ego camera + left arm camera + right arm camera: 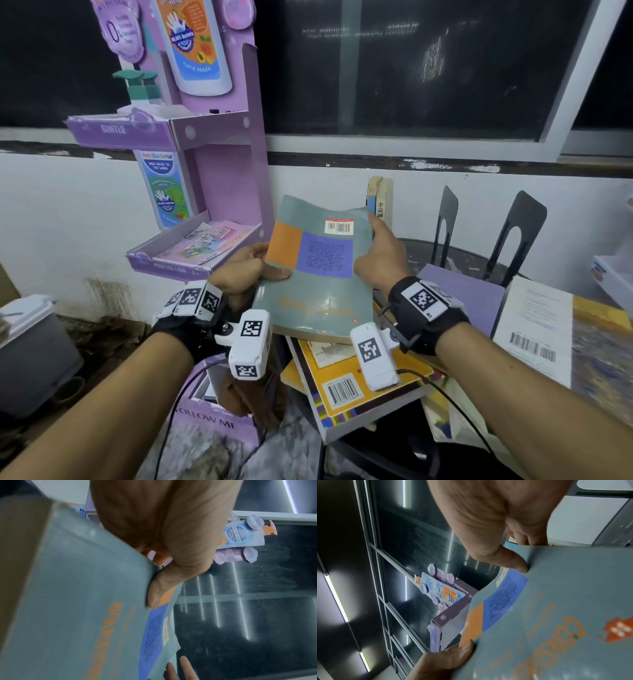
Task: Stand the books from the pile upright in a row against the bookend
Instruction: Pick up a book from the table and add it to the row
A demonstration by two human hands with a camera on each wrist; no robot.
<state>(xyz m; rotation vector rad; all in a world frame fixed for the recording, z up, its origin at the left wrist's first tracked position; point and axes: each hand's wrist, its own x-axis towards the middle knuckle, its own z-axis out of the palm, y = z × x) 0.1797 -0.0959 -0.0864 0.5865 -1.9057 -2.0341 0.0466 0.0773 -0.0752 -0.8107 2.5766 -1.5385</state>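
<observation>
Both hands hold the grey-green book (318, 270) up in the air over the pile (356, 380). My left hand (246, 270) pinches its left edge, thumb on the cover. My right hand (380, 260) grips its right edge, thumb on top and fingers behind. The book lies tilted, back cover facing me, and its long side points away from me toward the wall. Two upright books (379, 202) stand just past its far right corner, nearer my right hand. The black bookends (486, 233) stand further right. I think I must tip the book up and slide it right, next to those standing books.
</observation>
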